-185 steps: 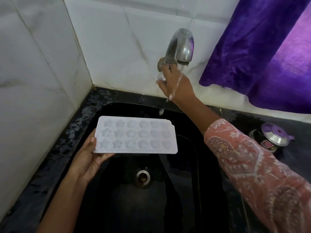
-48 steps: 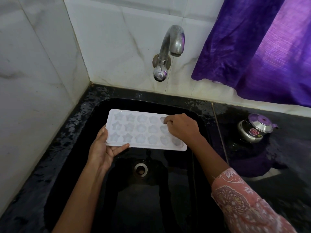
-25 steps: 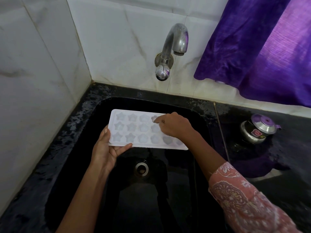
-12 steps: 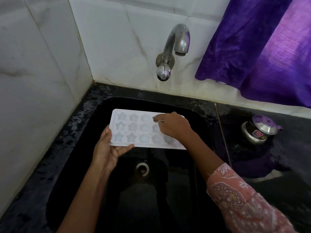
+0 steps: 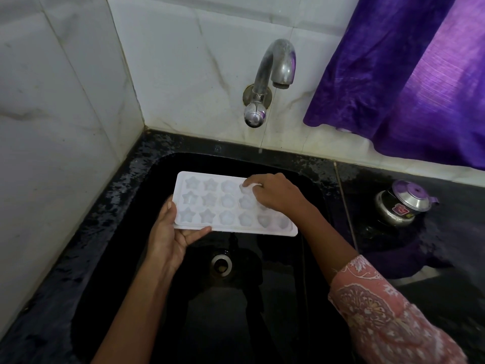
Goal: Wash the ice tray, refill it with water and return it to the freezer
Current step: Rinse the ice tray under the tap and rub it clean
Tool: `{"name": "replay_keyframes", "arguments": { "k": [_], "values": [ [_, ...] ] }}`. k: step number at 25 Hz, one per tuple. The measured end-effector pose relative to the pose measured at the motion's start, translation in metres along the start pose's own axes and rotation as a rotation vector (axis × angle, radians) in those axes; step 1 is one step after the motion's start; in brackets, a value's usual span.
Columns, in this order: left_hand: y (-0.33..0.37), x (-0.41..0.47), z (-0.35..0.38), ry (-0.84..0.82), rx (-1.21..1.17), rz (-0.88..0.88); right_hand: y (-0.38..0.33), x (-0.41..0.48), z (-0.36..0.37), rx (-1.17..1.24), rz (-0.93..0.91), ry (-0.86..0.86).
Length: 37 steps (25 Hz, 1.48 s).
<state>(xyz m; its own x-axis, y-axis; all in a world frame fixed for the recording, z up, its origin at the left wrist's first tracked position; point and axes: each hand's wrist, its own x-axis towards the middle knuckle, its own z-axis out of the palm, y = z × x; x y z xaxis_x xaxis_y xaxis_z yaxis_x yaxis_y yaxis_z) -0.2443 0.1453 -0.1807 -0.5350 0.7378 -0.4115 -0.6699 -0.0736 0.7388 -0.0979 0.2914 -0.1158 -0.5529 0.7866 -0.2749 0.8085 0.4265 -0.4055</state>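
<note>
A white ice tray (image 5: 223, 208) with star and flower shaped cells is held level over the black sink (image 5: 262, 311). My left hand (image 5: 170, 237) grips its near left corner, thumb under the front edge. My right hand (image 5: 273, 193) lies on top of the tray's right half with the fingertips pressed into a cell of the far row. It covers several cells. The steel tap (image 5: 273, 72) on the back wall is above and behind the tray; no water runs from it.
The drain (image 5: 221, 264) lies below the tray. A wet black counter (image 5: 446, 258) surrounds the sink. On it at the right stands a small steel pot with a lid (image 5: 404, 206). A purple curtain (image 5: 406, 74) hangs at the upper right. White tiled walls close the left and back.
Early on my right hand was at the running tap; the water has since stopped. In the last seconds that hand has crept leftward along the tray's far row of cells. The left hand kept its grip.
</note>
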Motion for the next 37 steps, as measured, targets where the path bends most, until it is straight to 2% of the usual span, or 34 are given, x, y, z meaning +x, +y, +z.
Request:
{"name": "replay_keyframes", "arguments": {
  "k": [4, 10, 17, 24, 37],
  "values": [
    [-0.001, -0.001, 0.001, -0.005, 0.007, -0.002, -0.007, 0.002, -0.003, 0.067, -0.068, 0.027],
    [-0.004, -0.002, 0.005, -0.023, 0.005, -0.011, -0.025, 0.006, 0.018, -0.157, -0.104, -0.076],
    [-0.003, 0.001, 0.002, 0.008, -0.022, -0.014, -0.022, 0.006, 0.017, -0.153, -0.093, -0.048],
    [-0.006, 0.001, 0.007, -0.016, -0.021, -0.013, -0.023, 0.007, 0.018, -0.222, -0.098, 0.058],
    [-0.007, -0.001, 0.005, -0.008, -0.041, -0.02, -0.02, 0.0, 0.02, -0.178, -0.067, 0.054]
  ]
}}
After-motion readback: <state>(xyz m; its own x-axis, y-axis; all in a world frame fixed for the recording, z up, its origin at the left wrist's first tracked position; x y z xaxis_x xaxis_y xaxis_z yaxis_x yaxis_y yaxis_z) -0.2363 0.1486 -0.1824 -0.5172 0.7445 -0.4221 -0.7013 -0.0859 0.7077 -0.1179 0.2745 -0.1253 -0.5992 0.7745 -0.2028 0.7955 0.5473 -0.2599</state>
